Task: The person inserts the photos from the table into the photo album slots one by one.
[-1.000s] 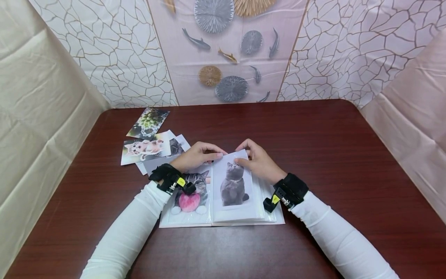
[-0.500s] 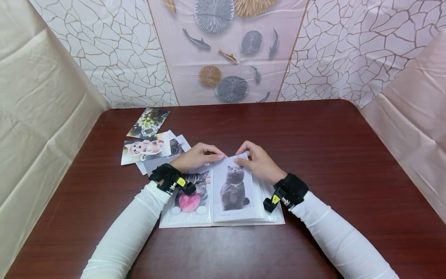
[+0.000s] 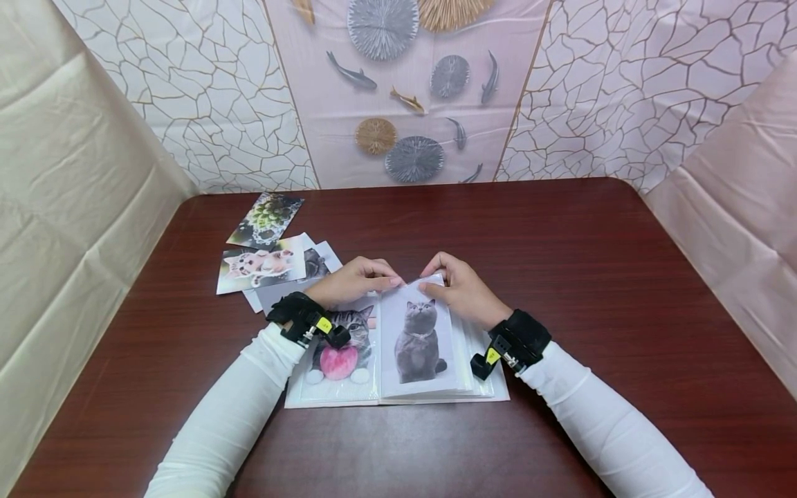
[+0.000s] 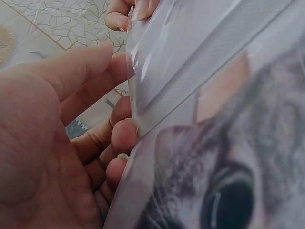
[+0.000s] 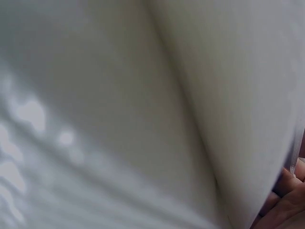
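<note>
A photo album [image 3: 342, 394] lies spread on the table, its left page showing a striped cat with a pink heart [image 3: 339, 361]. On the right page, a photo of a grey sitting cat [image 3: 418, 346] lies mostly within a clear plastic sleeve [image 4: 157, 52]. At the sleeve's upper left corner, my left hand [image 3: 358, 280] holds the edge with curled fingertips. My right hand [image 3: 461, 287] pinches the photo's top right, thumb in front and fingers behind the page. White pages [image 5: 119, 95] fill the right wrist view and hide most of that hand.
Left of the album, several loose photos overlap: a pale kitten print [image 3: 261, 266], a green plant print [image 3: 266, 220] and others partly covered. The dark wooden table [image 3: 591, 277] reaches back to a patterned curtain [image 3: 560, 104]. Draped cloth [image 3: 81, 242] hangs on both sides.
The grey cat photo has slid down into the sleeve, towards the album's lower edge. My right hand has shifted slightly down with it; my left hand has barely moved.
</note>
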Demonstrator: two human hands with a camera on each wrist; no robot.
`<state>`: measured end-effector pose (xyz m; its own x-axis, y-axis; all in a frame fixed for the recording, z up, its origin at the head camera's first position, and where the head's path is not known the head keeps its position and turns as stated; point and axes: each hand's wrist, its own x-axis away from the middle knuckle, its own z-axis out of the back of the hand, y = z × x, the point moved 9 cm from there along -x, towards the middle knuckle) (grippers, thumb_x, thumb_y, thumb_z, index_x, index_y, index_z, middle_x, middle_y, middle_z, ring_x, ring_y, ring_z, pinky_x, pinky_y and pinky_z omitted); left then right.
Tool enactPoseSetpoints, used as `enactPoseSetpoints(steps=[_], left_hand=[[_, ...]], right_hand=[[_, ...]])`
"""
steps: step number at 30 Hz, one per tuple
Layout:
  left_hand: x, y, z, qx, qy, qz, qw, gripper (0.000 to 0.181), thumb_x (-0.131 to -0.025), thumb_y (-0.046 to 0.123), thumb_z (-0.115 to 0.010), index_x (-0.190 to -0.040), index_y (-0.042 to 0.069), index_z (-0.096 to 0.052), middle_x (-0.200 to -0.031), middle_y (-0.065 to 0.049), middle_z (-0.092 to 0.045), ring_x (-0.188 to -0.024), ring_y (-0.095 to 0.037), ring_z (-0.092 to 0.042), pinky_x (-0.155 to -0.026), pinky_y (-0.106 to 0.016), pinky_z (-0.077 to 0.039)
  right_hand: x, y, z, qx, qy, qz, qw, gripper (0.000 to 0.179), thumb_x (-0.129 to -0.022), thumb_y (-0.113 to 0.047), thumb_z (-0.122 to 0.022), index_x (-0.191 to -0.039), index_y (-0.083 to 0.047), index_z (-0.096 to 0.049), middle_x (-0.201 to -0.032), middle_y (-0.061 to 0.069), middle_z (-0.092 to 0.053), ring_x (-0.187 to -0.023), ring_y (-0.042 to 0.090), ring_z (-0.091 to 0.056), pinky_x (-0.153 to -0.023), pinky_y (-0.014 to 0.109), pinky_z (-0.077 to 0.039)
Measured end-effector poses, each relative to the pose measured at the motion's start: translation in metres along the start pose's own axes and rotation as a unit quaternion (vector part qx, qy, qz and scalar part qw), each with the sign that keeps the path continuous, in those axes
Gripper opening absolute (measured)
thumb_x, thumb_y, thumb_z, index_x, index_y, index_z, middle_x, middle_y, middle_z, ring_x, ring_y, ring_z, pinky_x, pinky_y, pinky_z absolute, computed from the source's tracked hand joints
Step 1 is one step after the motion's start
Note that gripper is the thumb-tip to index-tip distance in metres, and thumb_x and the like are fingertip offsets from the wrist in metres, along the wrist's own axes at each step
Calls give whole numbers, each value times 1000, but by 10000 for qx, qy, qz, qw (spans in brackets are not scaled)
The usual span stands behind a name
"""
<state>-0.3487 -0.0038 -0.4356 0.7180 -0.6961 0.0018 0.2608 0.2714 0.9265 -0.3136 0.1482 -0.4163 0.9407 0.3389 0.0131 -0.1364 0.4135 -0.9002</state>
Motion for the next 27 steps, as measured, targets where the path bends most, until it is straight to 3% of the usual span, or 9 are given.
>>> enactPoseSetpoints(steps=[10, 17, 27], left_hand=[[1, -3, -2, 164, -57, 232, 9996, 22, -103, 15, -60, -113, 4, -76, -101, -6, -67, -93, -16, -56, -81, -27, -44], [1, -4, -3, -66, -62, 271, 9996, 20, -101, 17, -64, -113, 7, -76, -107, -5, -69, -93, -16, -56, -80, -25, -44], [0, -6, -4, 212, 57, 298, 9993, 9, -96, 11, -70, -103, 6, -70, -82, -1, -63, -74, -15, -54, -67, -23, -43]], right_hand=[[1, 1, -2, -109, -77, -26, 9999, 16, -98, -9, -66, -110, -4, -57, -69, 4, -57, -64, 16, -55, -60, 24, -45], [2, 0, -2, -179, -86, -4, 9998, 17, -98, -8, -65, -111, -3, -56, -69, 4, -57, -64, 16, -54, -61, 24, -44], [2, -4, 0, -299, 3, -52, 9995, 21, -99, -13, -63, -117, -4, -56, -70, 2, -48, -65, 17, -54, -61, 25, -46]])
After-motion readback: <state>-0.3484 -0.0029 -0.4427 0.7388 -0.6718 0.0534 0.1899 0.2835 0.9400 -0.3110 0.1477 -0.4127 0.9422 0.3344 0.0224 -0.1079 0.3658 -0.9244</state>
